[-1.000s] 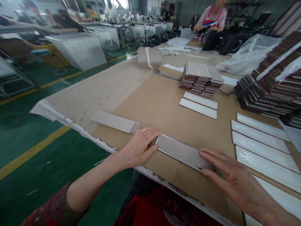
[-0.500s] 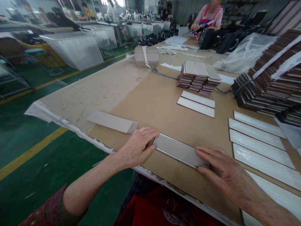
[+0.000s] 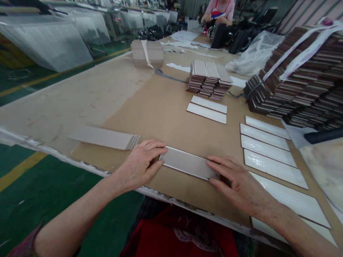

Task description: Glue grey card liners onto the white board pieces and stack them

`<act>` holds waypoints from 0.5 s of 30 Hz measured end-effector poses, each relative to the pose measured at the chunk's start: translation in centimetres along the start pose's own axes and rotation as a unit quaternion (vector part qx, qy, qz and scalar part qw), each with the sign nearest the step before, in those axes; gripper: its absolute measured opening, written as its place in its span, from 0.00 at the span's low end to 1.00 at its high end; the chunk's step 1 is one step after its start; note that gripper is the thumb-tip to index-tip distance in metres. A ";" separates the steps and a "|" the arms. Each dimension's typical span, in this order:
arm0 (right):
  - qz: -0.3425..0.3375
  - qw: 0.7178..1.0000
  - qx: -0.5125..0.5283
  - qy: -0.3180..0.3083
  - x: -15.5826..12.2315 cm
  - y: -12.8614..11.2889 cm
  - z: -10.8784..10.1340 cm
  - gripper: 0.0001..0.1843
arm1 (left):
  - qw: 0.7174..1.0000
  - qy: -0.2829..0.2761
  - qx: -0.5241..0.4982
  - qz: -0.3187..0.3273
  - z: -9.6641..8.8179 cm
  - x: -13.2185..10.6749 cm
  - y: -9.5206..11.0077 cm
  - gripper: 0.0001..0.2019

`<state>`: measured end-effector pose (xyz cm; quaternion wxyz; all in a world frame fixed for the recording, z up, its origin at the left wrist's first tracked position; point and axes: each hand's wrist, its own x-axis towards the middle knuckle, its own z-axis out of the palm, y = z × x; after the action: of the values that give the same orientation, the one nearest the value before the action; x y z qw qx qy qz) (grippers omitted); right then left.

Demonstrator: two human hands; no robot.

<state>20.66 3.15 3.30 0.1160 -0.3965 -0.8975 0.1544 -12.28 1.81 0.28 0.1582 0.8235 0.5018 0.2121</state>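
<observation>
In front of me a grey board strip (image 3: 184, 162) lies on the brown table covering, on top of a white-edged strip that shows as a thin rim around it. My left hand (image 3: 144, 159) grips its left end, with thumb and fingers at opposite edges. At the right end, my right hand (image 3: 230, 176) holds it the same way, thumb on the near edge and fingers on the far one. Just left of my left hand sits a fanned stack of plain grey strips (image 3: 102, 137). Rows of glossy white strips with dark edges (image 3: 273, 164) lie to my right.
Two white strips (image 3: 207, 109) lie beyond my hands, before a stack of finished-looking strips (image 3: 210, 78). A tied grey bundle (image 3: 147, 53) stands farther back. At right rises a tall dark stack (image 3: 294, 78). A co-worker (image 3: 219, 14) stands at the far end. The table's edge (image 3: 80, 164) runs close by.
The view has turned right, so everything sits farther left in the picture. Both hands keep their hold on the strip's two ends, with little visible movement.
</observation>
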 end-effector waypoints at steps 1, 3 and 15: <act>0.000 1.000 0.002 -0.003 0.0 -0.1 0.0 0.21 | 1.000 -0.001 0.003 0.001 0.0 0.0 0.0 0.16; 0.001 1.000 0.006 -0.007 -0.1 -0.1 0.1 0.22 | 1.000 0.000 0.007 0.004 0.0 0.0 -0.1 0.16; -0.001 1.000 -0.007 -0.001 -0.6 -0.5 0.7 0.21 | 1.000 0.004 0.017 0.003 0.1 0.1 0.1 0.15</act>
<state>20.41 2.24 2.77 0.1120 -0.3961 -0.8992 0.1484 -12.10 1.83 0.26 0.1418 0.8267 0.5035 0.2072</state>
